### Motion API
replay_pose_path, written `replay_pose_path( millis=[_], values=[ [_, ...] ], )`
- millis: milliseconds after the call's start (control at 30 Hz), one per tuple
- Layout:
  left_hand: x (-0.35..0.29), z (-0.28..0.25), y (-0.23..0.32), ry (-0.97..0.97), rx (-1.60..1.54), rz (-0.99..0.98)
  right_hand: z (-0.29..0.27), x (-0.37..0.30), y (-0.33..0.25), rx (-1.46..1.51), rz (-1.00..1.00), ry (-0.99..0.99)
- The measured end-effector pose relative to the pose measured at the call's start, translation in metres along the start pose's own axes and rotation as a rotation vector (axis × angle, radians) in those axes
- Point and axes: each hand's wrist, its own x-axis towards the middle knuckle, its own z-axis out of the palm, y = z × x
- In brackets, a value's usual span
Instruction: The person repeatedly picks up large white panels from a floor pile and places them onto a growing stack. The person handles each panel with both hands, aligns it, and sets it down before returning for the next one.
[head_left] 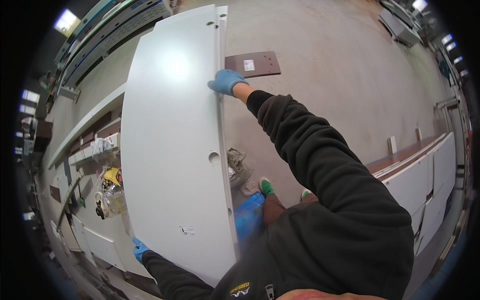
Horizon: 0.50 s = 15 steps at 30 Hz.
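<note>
A long white panel [172, 130] stretches in front of me, its left edge curved, with round holes along its right side. Near its close end sits a small printed label [187, 230]. My right hand [227, 82], in a blue glove, is closed over the panel's right edge, toward the far end. At the near left edge, my left hand [140, 250], also blue-gloved, grips the panel; part of its fingers is hidden. A second board edge [223, 60] shows just beneath the panel on the right.
A brown board [260, 65] with a label lies beyond my right hand. Clear bags of hardware [114, 197] and a tape roll sit left of the panel. A blue bag [249, 217] lies by my feet. Stacked white panels [420, 182] stand at the right; machinery [120, 30] is far left.
</note>
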Motion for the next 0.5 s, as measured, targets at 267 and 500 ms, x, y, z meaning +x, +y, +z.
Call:
replay_pose_path(
  millis=[267,500],
  values=[
    [-0.083,-0.030,0.029,0.197,0.218,0.258,0.053,-0.163,0.124,0.367,-0.199,0.082],
    [-0.206,-0.046,0.081,0.175,0.079,0.575,0.123,-0.342,0.287,0.393,0.044,-0.141]
  ],
)
